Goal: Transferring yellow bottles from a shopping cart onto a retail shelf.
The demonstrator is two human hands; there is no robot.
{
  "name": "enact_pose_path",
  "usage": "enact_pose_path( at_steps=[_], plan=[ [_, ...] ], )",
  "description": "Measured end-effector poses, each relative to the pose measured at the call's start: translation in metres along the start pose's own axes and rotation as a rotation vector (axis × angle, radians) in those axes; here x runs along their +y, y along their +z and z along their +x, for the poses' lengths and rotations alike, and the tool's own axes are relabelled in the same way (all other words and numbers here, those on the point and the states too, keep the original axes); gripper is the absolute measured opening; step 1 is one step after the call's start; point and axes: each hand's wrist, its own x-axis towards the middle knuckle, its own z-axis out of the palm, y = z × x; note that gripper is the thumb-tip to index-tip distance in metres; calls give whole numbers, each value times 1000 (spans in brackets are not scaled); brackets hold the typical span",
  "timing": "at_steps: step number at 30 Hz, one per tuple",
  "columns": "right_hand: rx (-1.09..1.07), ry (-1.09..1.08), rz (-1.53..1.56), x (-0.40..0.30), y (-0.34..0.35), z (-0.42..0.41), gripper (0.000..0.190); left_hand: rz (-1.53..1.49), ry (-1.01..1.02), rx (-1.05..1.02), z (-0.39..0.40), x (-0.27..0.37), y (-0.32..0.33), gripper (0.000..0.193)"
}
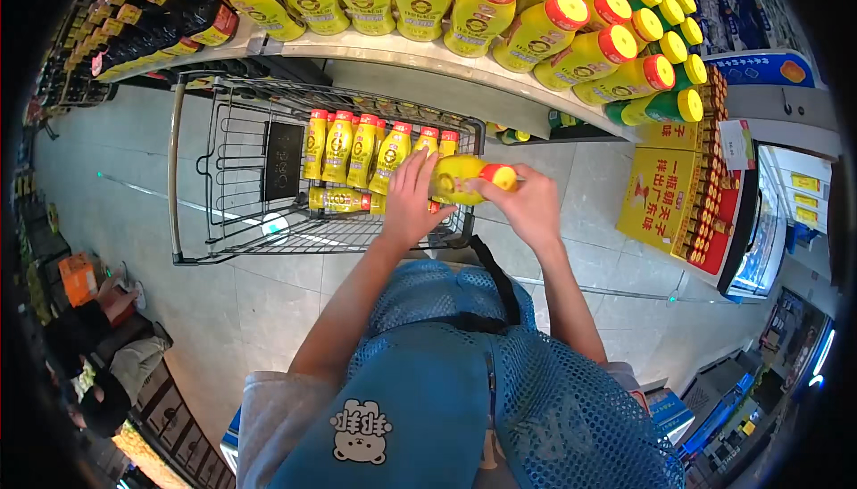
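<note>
My right hand grips a yellow plastic bottle near its red and yellow cap, above the right end of a wire shopping cart. Against the bottle's other end rests my left hand, fingers extended; whether it bears any weight cannot be told. Below, in the cart, several similar yellow bottles lean side by side in a row, and others lie on their sides, such as the bottle nearer me. My left hand hides part of them.
A shelf ahead carries rows of yellow bottles and dark bottles. To the right stand a yellow carton display with small jars and a lit glass-fronted cooler. A person is at the lower left beside crates.
</note>
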Motion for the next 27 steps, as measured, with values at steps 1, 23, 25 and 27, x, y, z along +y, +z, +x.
enact_pose_path(
  at_steps=[1, 23, 25, 27],
  plan=[
    [-61, 9, -6, -4, 6, 6, 55, -10, 18, -19, -1, -8, -2, 98],
    [173, 190, -192, 153, 183, 65, 79, 309, -845, -602, -30, -103, 73, 119],
    [145, 203, -248, 166, 198, 58, 77, 323, -915, -622, -36, -114, 86, 127],
    [138, 208, -240, 178, 211, 58, 73, 341, -950, -701, -40, -127, 95, 134]
  ],
)
